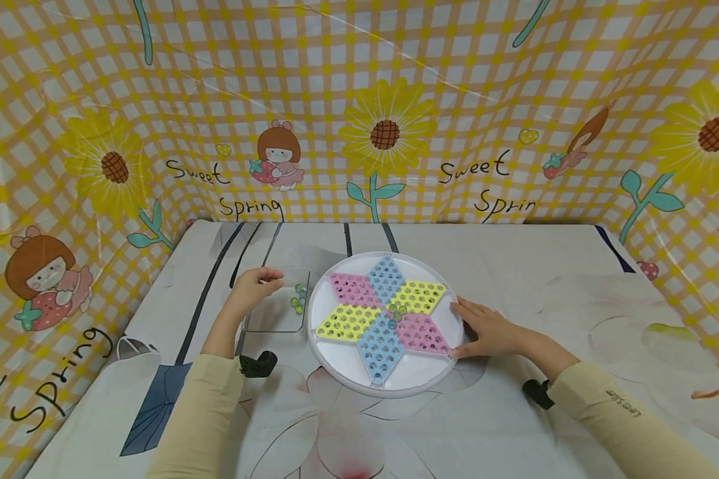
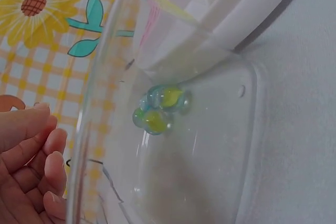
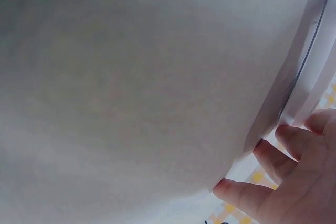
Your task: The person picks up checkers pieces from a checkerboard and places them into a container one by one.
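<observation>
Left hand (image 1: 257, 286) is loosely curled, visibly grasping nothing, near the rim of a clear rectangular plastic box (image 1: 275, 330). Translucent green-and-blue round marbles (image 1: 298, 299) lie inside, apart from its fingers. Right hand (image 1: 488, 330), unclenched, touches a round white plastic board (image 1: 335, 359).

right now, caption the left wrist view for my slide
Marbles cluster in a clear container beside a white-rimmed game board, the left hand nearby.

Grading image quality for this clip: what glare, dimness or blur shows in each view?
Head: pale shiny creases on the yellow-checked sheet backdrop; left wrist: glare streaks across the clear rectangular plastic box, round green-yellow translucent marbles slightly soft; right wrist: dim at upper left, the large whitish surface hazy.
</observation>
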A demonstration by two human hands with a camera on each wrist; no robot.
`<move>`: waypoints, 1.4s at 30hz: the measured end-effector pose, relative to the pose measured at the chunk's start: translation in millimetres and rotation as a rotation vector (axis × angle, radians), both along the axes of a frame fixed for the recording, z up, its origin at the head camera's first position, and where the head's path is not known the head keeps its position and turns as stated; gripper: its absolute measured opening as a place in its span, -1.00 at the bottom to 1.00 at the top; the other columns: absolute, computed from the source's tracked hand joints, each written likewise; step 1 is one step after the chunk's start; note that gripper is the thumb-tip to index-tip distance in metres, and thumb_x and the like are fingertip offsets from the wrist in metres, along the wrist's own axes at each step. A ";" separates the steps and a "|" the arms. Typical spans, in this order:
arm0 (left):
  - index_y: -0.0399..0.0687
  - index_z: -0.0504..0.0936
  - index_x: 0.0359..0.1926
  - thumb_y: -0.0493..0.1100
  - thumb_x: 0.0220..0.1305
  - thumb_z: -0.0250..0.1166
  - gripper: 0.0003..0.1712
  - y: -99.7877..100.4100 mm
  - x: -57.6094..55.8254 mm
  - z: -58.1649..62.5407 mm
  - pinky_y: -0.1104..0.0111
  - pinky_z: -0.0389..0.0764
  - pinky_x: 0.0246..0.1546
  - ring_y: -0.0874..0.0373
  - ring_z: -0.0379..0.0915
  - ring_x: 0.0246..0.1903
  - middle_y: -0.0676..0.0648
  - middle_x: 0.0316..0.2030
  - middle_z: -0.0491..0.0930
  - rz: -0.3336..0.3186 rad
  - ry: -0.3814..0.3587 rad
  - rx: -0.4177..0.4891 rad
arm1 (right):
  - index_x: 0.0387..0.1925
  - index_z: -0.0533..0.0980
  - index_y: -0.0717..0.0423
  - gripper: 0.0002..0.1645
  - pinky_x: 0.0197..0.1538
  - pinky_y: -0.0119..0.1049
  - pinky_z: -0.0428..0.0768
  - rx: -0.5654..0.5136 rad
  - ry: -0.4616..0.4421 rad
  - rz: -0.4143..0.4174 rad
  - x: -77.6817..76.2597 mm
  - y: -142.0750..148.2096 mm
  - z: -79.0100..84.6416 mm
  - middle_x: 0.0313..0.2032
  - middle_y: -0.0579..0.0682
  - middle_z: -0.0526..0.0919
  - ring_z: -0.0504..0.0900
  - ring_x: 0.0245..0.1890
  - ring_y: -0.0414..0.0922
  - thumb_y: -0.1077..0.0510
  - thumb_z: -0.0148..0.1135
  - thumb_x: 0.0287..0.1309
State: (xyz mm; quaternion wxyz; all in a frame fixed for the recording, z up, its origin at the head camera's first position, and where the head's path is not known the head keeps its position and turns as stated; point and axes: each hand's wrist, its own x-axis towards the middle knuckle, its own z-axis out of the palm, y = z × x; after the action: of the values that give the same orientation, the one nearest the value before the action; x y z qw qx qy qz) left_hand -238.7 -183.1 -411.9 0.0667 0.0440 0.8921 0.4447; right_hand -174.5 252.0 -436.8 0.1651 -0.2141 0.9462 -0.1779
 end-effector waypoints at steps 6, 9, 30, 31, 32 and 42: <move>-0.28 0.50 0.04 -0.13 0.29 0.12 -0.62 5.7 0.2 3.4 0.29 0.45 -0.23 0.01 0.43 -0.20 -0.21 -0.12 0.55 -0.039 0.022 -0.012 | 0.30 0.01 0.41 0.19 0.16 0.34 0.03 -0.002 -0.002 -0.002 0.1 0.8 -1.0 0.31 0.45 -0.05 -0.02 0.25 0.42 -0.29 0.28 -0.11; -0.26 0.50 0.04 -0.12 0.28 0.14 -0.61 13.4 -1.3 5.6 0.30 0.44 -0.24 0.02 0.41 -0.20 -0.20 -0.12 0.55 -0.068 0.042 -0.004 | 0.30 0.01 0.41 0.20 0.16 0.34 0.02 0.001 -0.007 -0.004 -0.2 1.4 -1.2 0.31 0.45 -0.06 -0.03 0.25 0.42 -0.30 0.27 -0.10; -0.24 0.53 0.00 -0.17 0.18 0.23 -0.63 111.1 -8.3 10.9 0.46 0.38 -0.44 0.17 0.34 -0.41 -0.07 -0.29 0.54 -0.372 0.074 0.033 | 0.29 0.03 0.41 0.20 0.15 0.34 0.05 0.010 0.002 -0.004 -0.9 -0.4 -1.5 0.31 0.44 -0.05 -0.01 0.24 0.43 -0.28 0.30 -0.12; -0.24 0.53 0.01 -0.17 0.18 0.24 -0.62 116.1 -8.4 10.3 0.47 0.37 -0.45 0.18 0.34 -0.41 -0.06 -0.29 0.54 -0.385 0.073 0.029 | 0.29 0.03 0.41 0.20 0.15 0.34 0.05 0.010 0.003 -0.005 -0.8 -0.3 -1.6 0.31 0.44 -0.04 -0.01 0.24 0.43 -0.28 0.30 -0.13; -0.23 0.54 0.01 -0.16 0.18 0.24 -0.62 120.7 -8.2 9.5 0.48 0.37 -0.45 0.18 0.34 -0.41 -0.06 -0.29 0.54 -0.396 0.072 0.024 | 0.29 0.03 0.41 0.20 0.15 0.34 0.05 0.009 0.004 -0.005 -0.7 -0.1 -1.5 0.31 0.45 -0.04 -0.01 0.24 0.43 -0.28 0.30 -0.13; -0.18 0.55 0.01 -0.16 0.20 0.23 -0.65 154.9 -6.4 -5.0 0.51 0.43 -0.45 0.21 0.40 -0.42 -0.07 -0.22 0.55 -0.499 0.018 -0.024 | 0.30 0.02 0.40 0.21 0.16 0.34 0.03 0.012 0.001 -0.018 -0.5 0.8 -3.3 0.31 0.43 -0.06 -0.02 0.25 0.42 -0.31 0.29 -0.14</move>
State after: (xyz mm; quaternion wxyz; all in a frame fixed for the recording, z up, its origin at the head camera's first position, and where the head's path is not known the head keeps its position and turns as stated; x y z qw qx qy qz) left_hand -245.1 -28.2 -416.9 0.1670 0.2664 0.8594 0.4033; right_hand -175.0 252.8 -440.1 0.1645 -0.2047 0.9492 -0.1736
